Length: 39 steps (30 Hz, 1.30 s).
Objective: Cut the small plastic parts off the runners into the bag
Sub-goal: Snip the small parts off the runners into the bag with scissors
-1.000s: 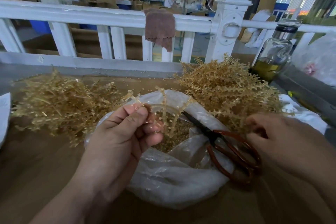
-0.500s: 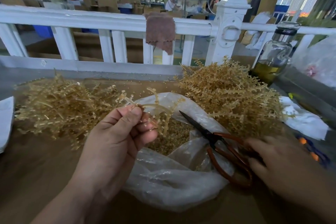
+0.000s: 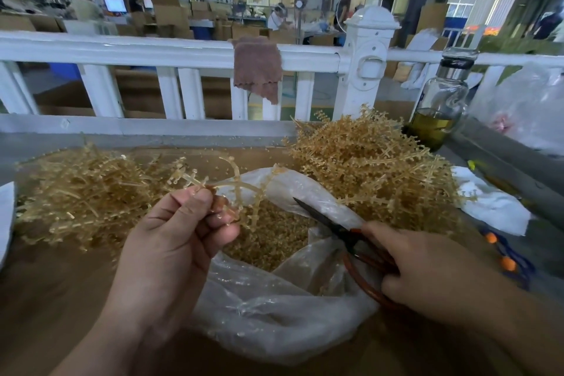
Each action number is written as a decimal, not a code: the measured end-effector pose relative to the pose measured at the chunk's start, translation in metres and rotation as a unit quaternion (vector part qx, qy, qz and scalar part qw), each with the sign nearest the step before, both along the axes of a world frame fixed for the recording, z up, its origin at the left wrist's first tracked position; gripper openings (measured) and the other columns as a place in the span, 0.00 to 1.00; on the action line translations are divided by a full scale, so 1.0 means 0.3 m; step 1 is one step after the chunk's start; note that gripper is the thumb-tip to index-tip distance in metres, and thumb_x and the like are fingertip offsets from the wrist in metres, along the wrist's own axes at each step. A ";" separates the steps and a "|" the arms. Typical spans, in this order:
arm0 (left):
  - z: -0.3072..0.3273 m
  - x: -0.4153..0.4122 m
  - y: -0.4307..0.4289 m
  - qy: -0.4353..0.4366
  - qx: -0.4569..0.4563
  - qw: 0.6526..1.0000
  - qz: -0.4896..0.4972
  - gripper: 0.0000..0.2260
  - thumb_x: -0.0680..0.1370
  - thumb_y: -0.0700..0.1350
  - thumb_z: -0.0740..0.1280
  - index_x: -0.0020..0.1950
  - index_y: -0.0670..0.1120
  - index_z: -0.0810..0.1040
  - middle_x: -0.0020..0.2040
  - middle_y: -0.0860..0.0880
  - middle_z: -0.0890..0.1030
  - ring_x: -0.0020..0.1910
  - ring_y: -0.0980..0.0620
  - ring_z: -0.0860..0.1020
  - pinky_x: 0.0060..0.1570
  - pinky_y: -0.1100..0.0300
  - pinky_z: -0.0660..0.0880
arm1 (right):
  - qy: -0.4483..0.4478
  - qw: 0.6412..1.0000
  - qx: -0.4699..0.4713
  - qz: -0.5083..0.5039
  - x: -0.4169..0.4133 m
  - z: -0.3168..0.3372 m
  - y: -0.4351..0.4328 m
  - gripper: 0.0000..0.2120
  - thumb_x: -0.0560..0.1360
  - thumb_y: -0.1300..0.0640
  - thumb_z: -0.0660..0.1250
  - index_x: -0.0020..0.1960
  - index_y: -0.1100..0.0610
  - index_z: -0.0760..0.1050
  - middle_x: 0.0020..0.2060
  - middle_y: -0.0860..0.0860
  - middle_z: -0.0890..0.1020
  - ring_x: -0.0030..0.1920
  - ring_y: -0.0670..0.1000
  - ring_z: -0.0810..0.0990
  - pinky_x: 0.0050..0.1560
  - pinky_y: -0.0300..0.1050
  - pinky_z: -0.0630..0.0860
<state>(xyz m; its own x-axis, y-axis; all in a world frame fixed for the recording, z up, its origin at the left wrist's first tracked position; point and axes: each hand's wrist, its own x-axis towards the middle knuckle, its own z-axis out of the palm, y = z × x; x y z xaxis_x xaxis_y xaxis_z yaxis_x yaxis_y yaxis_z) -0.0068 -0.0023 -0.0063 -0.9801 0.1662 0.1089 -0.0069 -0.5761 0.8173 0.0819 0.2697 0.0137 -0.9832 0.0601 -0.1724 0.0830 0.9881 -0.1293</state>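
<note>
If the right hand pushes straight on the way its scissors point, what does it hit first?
Likely the runner pinched in the left hand: the scissors in the right hand aim at it across the bag rim. Depth is unclear.

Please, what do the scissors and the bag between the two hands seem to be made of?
Black-bladed scissors with red-brown loop handles: dark matte blades, probably steel; the glossy handles look coated or painted. Thin whitish bag: soft plastic film, half-clear, wrinkled, shiny at the folds.
</note>
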 end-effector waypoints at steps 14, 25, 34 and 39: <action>0.065 0.022 0.023 -0.005 -0.008 1.000 0.001 0.06 0.74 0.43 0.69 0.37 0.47 0.81 0.37 0.45 0.78 0.34 0.53 0.79 0.32 0.63 0.79 | -0.016 0.479 -0.865 0.147 -0.039 0.007 0.009 0.25 0.86 0.68 0.48 0.80 0.57 0.49 0.50 0.66 0.72 0.52 0.69 0.76 0.58 0.70 0.67; 0.065 -0.010 0.076 0.018 -0.042 0.999 0.027 0.05 0.73 0.44 0.70 0.38 0.46 0.79 0.36 0.45 0.77 0.34 0.51 0.77 0.32 0.62 0.78 | -0.150 0.335 -0.922 0.126 -0.113 0.014 -0.075 0.36 0.80 0.34 0.57 0.75 0.61 0.60 0.53 0.67 0.72 0.54 0.64 0.72 0.65 0.72 0.57; 0.027 -0.020 0.051 0.023 -0.047 0.999 0.008 0.06 0.74 0.44 0.69 0.36 0.48 0.81 0.36 0.44 0.77 0.34 0.51 0.78 0.32 0.62 0.77 | -0.164 0.332 -0.917 0.148 -0.128 -0.039 -0.113 0.36 0.79 0.35 0.61 0.75 0.61 0.61 0.52 0.65 0.72 0.48 0.62 0.73 0.51 0.59 0.72; 0.016 0.011 0.072 0.027 -0.067 0.997 -0.003 0.09 0.73 0.44 0.69 0.33 0.51 0.80 0.36 0.45 0.78 0.33 0.52 0.77 0.30 0.61 0.76 | -0.137 0.321 -0.927 0.140 -0.119 -0.057 -0.124 0.33 0.81 0.38 0.60 0.74 0.62 0.60 0.55 0.69 0.71 0.53 0.67 0.73 0.58 0.64 0.67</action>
